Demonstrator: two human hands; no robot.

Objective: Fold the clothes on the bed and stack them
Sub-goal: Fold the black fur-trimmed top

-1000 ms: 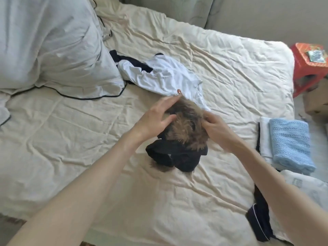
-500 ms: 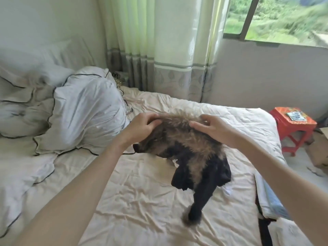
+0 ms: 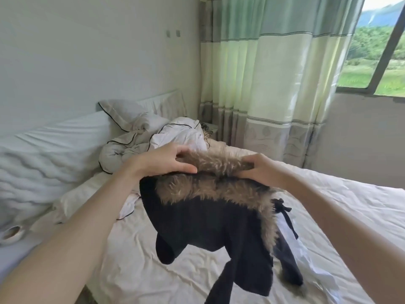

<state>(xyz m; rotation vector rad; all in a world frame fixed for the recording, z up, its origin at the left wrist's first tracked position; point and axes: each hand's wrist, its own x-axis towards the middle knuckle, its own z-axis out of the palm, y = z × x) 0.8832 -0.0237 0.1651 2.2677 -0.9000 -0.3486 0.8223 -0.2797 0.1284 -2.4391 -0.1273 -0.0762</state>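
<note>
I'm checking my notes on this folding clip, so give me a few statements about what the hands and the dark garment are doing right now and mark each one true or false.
1. Both hands grip the fur trim of the black garment. True: the left hand and the right hand each hold the fur trim.
2. The garment lies flat and folded on the bed. False: it hangs unfolded from the hands above the bed sheet.
3. A thin black tie dangles at the garment's right side. True: the tie hangs beside the fur.
4. The curtain is drawn fully across the window. False: the curtain leaves the window uncovered.
5. A crumpled duvet sits behind the hands. True: the duvet is heaped there.
</note>
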